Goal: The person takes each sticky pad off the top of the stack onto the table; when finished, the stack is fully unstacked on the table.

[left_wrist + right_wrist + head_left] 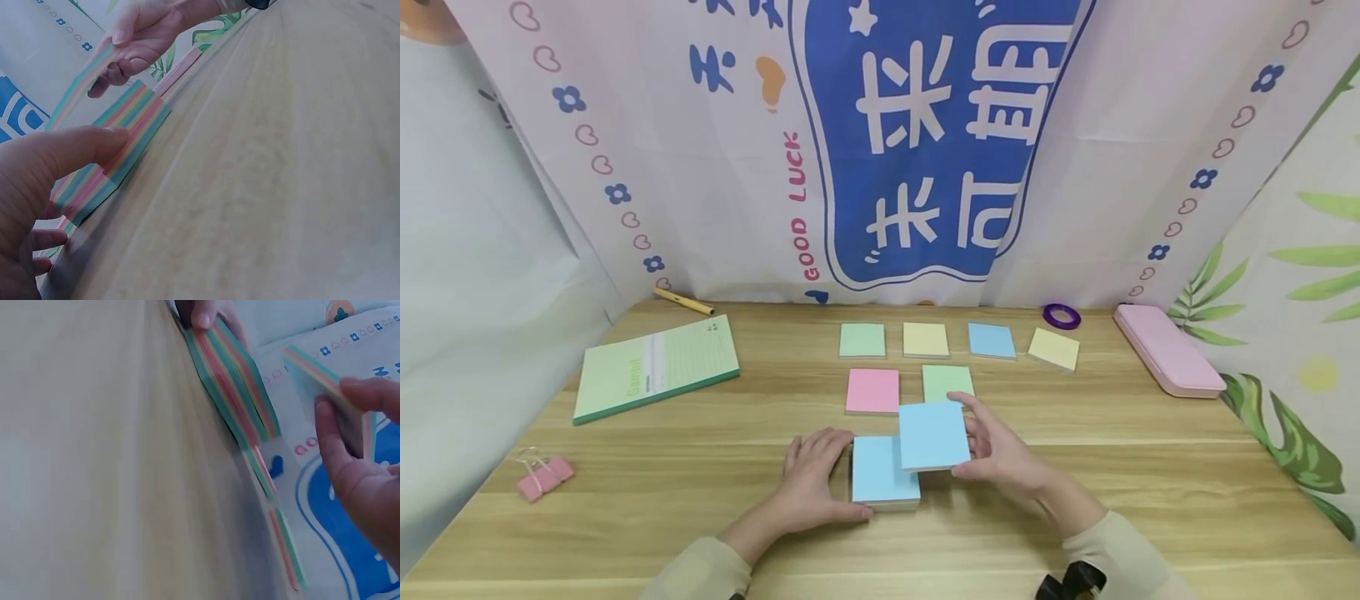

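Three cameras are looking at one wooden table (625,492)

The head camera is looking down from above. Both wrist cameras are sitting low and close, sharing the striped paper stack (128,140) edge.

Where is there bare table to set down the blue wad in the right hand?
Free: right of the green pad, below the yellow pad, toward the pink case; also between the notebook and the pink pad. Crowded: around the stack.
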The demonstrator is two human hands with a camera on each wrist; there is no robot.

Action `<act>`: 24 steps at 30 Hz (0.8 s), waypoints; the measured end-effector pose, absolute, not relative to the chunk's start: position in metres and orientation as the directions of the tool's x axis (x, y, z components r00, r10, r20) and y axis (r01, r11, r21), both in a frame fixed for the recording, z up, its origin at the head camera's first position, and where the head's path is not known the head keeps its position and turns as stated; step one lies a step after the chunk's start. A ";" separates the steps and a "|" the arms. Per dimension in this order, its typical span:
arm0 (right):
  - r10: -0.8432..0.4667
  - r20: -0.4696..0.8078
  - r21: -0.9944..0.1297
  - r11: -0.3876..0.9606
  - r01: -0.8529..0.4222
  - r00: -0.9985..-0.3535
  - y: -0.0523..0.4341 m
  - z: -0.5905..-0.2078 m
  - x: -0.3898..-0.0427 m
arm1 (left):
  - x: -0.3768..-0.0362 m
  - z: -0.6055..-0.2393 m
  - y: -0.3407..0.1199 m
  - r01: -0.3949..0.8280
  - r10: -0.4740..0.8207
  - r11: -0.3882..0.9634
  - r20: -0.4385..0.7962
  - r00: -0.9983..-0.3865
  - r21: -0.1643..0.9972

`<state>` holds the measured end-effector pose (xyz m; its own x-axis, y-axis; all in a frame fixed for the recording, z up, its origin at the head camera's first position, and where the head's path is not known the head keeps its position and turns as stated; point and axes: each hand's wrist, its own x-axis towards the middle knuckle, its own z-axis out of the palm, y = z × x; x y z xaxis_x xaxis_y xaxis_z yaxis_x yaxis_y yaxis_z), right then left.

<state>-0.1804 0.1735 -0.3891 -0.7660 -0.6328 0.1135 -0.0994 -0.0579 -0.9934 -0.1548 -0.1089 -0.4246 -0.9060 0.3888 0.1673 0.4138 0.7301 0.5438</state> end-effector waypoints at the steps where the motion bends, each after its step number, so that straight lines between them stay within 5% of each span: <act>1: -0.629 0.123 -0.992 -0.056 -0.113 -0.768 0.177 -0.387 -0.182 | -0.155 -0.425 -0.109 0.414 0.388 0.730 0.168 -0.906 0.544; 14: -0.539 0.143 -0.989 -0.099 -0.106 -0.830 0.255 -0.380 -0.222 | -0.154 -0.424 -0.110 0.418 0.392 0.723 0.170 -0.904 0.550; 24: -0.439 -0.002 -0.998 -0.055 0.029 -0.898 0.300 -0.403 -0.242 | -0.154 -0.424 -0.110 0.414 0.397 0.721 0.158 -0.904 0.556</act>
